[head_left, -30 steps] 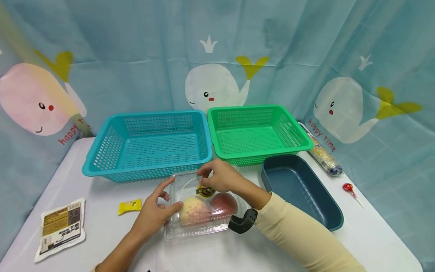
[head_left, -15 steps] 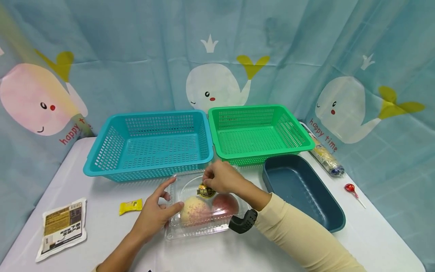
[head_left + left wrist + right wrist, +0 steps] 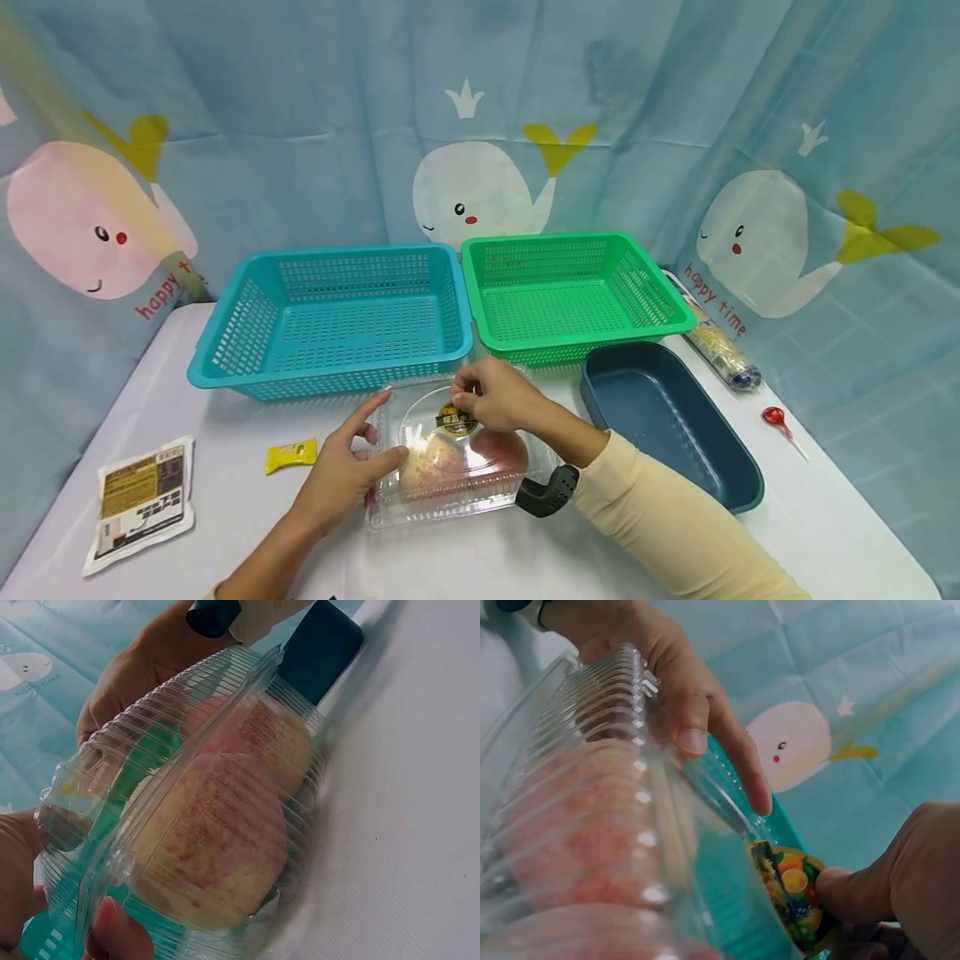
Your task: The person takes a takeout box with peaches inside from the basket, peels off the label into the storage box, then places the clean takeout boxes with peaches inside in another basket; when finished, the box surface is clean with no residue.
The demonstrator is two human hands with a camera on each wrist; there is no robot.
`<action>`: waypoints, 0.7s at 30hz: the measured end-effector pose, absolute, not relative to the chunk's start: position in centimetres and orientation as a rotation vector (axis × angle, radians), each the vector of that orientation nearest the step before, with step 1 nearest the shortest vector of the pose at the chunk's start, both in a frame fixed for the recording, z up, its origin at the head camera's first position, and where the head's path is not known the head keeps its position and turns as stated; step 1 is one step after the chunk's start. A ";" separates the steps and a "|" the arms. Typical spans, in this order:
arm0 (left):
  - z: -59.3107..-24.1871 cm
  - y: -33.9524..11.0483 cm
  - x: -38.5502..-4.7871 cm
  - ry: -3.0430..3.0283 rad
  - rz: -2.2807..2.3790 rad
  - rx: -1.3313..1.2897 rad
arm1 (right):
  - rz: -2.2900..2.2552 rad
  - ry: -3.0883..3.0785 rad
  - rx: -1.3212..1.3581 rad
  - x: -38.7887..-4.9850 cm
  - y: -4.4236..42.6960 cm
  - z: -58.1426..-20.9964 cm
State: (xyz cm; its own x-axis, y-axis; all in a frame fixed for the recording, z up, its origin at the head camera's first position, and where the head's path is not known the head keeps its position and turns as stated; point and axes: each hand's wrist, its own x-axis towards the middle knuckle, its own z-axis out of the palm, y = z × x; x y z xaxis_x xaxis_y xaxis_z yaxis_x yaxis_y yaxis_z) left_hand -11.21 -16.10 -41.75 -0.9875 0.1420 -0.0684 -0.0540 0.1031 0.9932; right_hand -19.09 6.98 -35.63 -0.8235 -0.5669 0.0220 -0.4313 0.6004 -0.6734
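Observation:
A clear plastic clamshell box (image 3: 412, 512) rests on the table in front of me with two peach-like fruits (image 3: 217, 847) inside, yellow and pinkish red. My left hand (image 3: 337, 471) holds the box by its left side, thumb on the lid and fingers along the edge. On the lid is a round black-and-gold sticker (image 3: 455, 418) with printed fruit. My right hand (image 3: 495, 396) pinches the sticker's upper right edge between thumb and forefinger. In the right wrist view the thumb lies on the label's rim; the other fingers are partly hidden below it.
Behind the box stand a blue basket (image 3: 330, 385) and a green basket (image 3: 577, 342). A dark blue tray (image 3: 667, 417) sits to the right, near a noodle-like packet (image 3: 716, 346) and a red lollipop (image 3: 775, 417). Leftward lie a yellow wrapped snack (image 3: 291, 455) and a white-brown pouch (image 3: 142, 504).
My right thumb and forefinger, spread apart over the sticker a second ago, have come together at its upper right edge. The left hand keeps its hold on the box.

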 end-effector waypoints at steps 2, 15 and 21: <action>-41.7 -16.1 -11.2 2.211 2.012 0.092 | -1.069 2.619 -0.851 -19.1 7.1 -35.9; -41.6 -15.9 -11.2 2.205 2.003 0.063 | -1.421 2.478 -0.813 -18.6 7.7 -36.3; -41.6 -16.0 -11.2 2.217 2.006 0.031 | -1.645 2.368 -0.864 -18.9 8.4 -34.0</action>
State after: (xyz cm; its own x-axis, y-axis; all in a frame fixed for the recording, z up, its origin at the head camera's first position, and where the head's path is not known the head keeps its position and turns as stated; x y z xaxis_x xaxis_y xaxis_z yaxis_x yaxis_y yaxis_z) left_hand -11.15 -16.00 -41.60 -0.9884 0.1164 -0.0978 -0.0857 0.1046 0.9908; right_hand -18.95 8.42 -33.96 -0.8270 -0.5218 0.2091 -0.3781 0.2410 -0.8939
